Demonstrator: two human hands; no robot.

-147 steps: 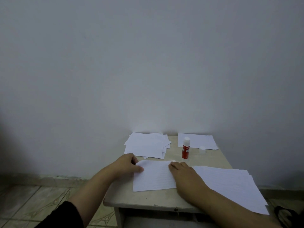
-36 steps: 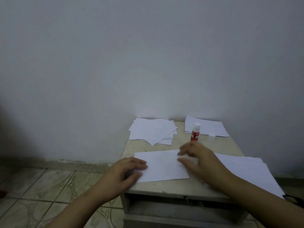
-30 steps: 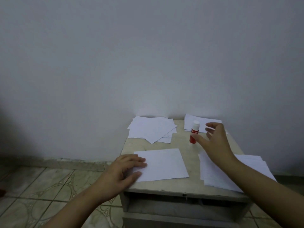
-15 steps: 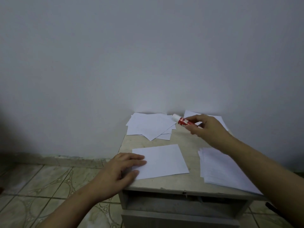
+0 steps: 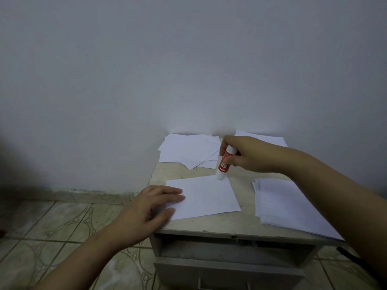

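Head view: my right hand [image 5: 251, 156] is gripping the glue stick [image 5: 223, 164] at the far corner of the sheet [image 5: 207, 195], flat left hand [image 5: 150, 210] pinning it, so I'm favouring light, even strokes.

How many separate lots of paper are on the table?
4: a single sheet under the left hand, a loose pile back left, sheets back right partly hidden by the right hand, a stack at right.

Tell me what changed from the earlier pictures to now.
The right hand left the sheet, reached back, took hold of the glue stick and brought it forward, tip down at the sheet's far right corner. The left hand still presses the sheet's left edge; the back pile and right stack lie as before.
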